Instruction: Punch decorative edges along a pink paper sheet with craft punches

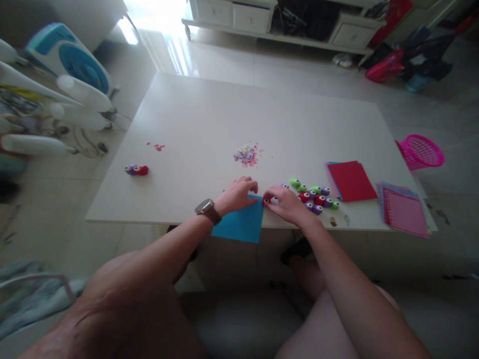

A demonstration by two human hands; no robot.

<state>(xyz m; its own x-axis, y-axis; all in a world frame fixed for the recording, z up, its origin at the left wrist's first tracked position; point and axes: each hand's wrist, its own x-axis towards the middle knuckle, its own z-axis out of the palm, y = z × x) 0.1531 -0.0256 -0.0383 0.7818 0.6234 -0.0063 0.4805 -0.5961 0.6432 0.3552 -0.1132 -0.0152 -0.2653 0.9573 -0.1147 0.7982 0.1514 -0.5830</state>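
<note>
A sheet of blue paper (239, 224) lies at the table's near edge and sticks out over it. My left hand (237, 194), with a watch on the wrist, rests over its far edge; the fingers are loosely curved, with a gap between them and the thumb. At the paper's far right corner my right hand (286, 202) grips a small red craft punch (266, 201) with a white, eye-like button. Whether the paper sits inside the punch I cannot tell. Several red, purple and green punches (316, 197) are grouped right beside that hand.
Paper confetti (247, 155) lies mid-table, with red bits (159, 147) farther left. Two punches (136, 170) stand at the left. Red paper (354, 181) and pink-edged sheets (404, 209) lie at the right. A pink basket (422, 151) is beyond the right edge.
</note>
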